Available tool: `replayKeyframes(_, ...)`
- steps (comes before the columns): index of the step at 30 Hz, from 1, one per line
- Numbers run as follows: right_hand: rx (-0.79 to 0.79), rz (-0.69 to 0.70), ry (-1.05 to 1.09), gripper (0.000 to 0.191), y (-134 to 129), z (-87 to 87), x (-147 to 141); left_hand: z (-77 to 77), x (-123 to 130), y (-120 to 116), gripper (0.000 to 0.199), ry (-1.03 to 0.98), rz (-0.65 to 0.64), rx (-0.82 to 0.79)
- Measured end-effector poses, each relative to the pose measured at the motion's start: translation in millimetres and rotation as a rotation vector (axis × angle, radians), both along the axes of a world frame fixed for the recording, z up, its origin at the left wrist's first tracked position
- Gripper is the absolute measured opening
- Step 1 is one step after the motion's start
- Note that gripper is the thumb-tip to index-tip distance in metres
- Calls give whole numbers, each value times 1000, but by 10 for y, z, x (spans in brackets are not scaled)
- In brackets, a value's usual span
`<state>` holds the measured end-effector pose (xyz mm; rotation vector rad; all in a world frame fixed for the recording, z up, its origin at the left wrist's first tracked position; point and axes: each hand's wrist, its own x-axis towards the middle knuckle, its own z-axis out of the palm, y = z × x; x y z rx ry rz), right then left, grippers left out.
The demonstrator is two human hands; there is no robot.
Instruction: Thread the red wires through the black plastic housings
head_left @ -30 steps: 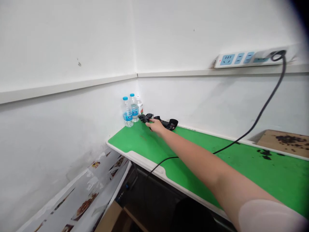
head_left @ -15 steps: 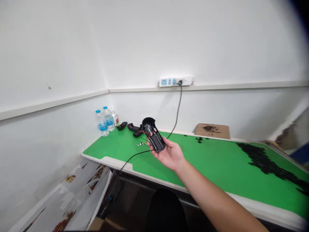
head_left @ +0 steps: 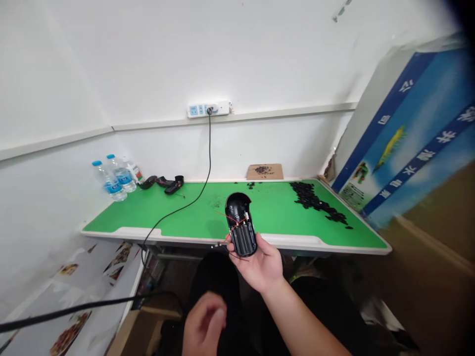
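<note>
My right hand holds a black plastic housing from below, its open inside facing up. Thin red and black wires stick out of the housing, and a small part hangs on them at its left. Low in the view, my left hand is closed with curled fingers, apart from the housing. What it may hold is hidden. A thick black cable runs from the left edge towards it.
On the green table are water bottles, black housing parts, a heap of small black pieces and a cardboard piece. A power strip is on the wall. Large printed boxes stand at right.
The view has turned right and down, bringing in the boxes. My left hand and the thick cable have come into view. The housing is nearer to me, over the table's front edge.
</note>
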<state>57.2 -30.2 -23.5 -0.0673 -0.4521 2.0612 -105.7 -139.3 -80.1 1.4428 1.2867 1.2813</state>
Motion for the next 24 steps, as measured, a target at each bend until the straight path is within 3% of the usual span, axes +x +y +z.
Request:
replayKeyframes(1, -4, 1, -4, 42, -66, -1, 26, 80, 146, 141, 26, -126, 14, 7)
replayKeyframes(3, -4, -4, -20, 41, -183, 0, 71, 270, 405, 429, 46, -362, -16, 49)
replayKeyframes(6, -5, -61, -35, 35, -325, -7, 132, 546, 665, 760, 66, -481, -132, 30)
replayKeyframes(8, -18, -131, -40, 33, -396, -20, 173, 681, 756, 873, 63, -507, -216, -18)
replayKeyframes(11, -17, -219, -87, 36, -470, -53, 210, 803, 814, 918, 47, -560, -219, -98)
replayKeyframes(15, -8, -258, -218, 43, -509, -130, 179, 843, 812, 902, 42, -653, -118, -208)
replayKeyframes(20, 160, -680, -700, 49, -485, -229, 122, 720, 774, 915, 39, -698, 2, -186)
replayKeyframes(22, 240, -759, -844, 49, -476, -252, 99, 671, 772, 912, 38, -730, 27, -163)
replayKeyframes(24, 249, -769, -844, 47, -485, -267, 59, 648, 773, 890, 40, -737, 35, -157)
